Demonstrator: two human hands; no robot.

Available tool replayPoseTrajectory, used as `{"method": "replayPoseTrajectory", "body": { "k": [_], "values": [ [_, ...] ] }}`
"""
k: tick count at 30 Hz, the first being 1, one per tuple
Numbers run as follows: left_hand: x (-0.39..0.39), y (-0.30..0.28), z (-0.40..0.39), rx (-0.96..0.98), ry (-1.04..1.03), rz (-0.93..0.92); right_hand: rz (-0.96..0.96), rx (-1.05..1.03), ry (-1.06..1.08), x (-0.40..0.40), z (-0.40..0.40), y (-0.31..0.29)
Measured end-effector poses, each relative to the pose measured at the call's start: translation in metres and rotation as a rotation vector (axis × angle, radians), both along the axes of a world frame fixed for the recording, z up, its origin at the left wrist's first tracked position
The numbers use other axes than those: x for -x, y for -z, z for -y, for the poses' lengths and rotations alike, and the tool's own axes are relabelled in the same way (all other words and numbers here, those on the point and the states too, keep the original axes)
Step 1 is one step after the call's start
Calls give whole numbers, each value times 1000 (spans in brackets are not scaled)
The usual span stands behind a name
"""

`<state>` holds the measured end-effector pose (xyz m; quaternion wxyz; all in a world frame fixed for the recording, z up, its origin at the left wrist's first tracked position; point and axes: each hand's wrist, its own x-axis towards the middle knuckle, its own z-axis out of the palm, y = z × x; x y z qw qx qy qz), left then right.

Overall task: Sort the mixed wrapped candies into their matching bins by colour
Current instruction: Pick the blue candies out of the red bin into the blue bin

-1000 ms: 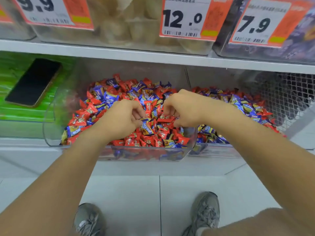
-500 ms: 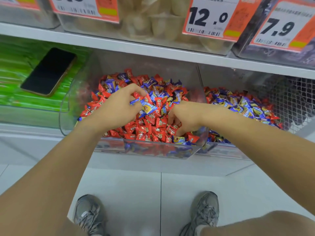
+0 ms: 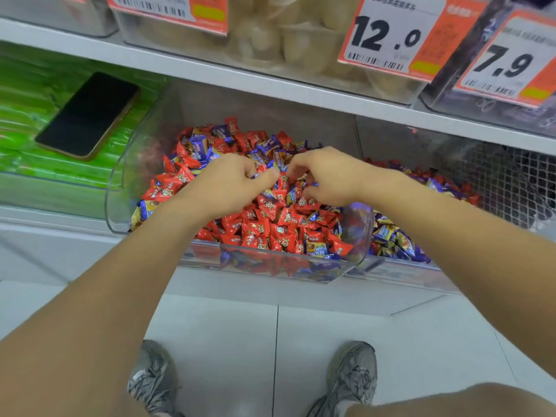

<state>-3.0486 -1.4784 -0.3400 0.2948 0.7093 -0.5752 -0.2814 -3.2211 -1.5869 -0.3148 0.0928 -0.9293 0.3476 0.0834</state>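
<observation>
My fingers (image 3: 264,176) on the left hand (image 3: 228,185) are curled in, thumb tip against forefinger, with a sliver of blue wrapper showing at the pinch; whether I hold one candy or several, I cannot tell. Right hand (image 3: 325,176) just beside it, fingers hooked down into the pile, tips buried among wrappers. Grip there not visible.

Both hands sit over the middle of the clear bin (image 3: 270,266), knuckles almost touching. Nearest me, against the front wall, the red candies (image 3: 261,230) lie thick, nearly unmixed. The blue-purple candies (image 3: 270,155) I am after lie just beyond my fingertips, toward the back wall, scattered through red. They point every way, no common long axis. Both hands are about equally near.

Farther right, the neighbouring bin (image 3: 400,269) holds mostly blue-purple with gold, some red among them. My guess: blue pieces go there, so the right hand has the shorter carry.

Left, a dark phone (image 3: 87,114) rests on green packets (image 3: 27,115). Above, price tags (image 3: 388,37).
</observation>
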Motion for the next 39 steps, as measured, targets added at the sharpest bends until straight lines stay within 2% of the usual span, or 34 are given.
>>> {"method": "replayPoseTrajectory", "body": {
  "k": [4,9,11,14,17,20,22,25,27,32,35,39],
  "values": [
    [-2,5,0,-37,29,-101,-3,-47,54,-10,7,24],
    [-8,13,8,-29,32,-192,37,-61,103,-3,15,14],
    [-8,12,15,-30,52,-111,94,-50,134,-2,20,4],
    [-9,11,30,-33,20,-61,176,-141,227,-5,28,-6],
    [-13,16,45,-43,-52,56,85,-117,274,-14,34,-1],
    [-15,19,62,67,-52,285,31,-128,275,-25,39,13],
    [-14,20,77,105,23,391,37,-119,219,-28,45,21],
    [-11,27,93,63,182,465,-44,4,72,-26,53,28],
    [-11,32,97,64,208,452,-21,28,48,-23,57,26],
    [-33,15,100,104,132,229,-70,4,102,-20,61,12],
    [-45,7,103,69,46,248,11,-76,186,-23,64,11],
    [-47,10,108,-1,49,259,158,-184,227,-37,64,16]
  ]
}}
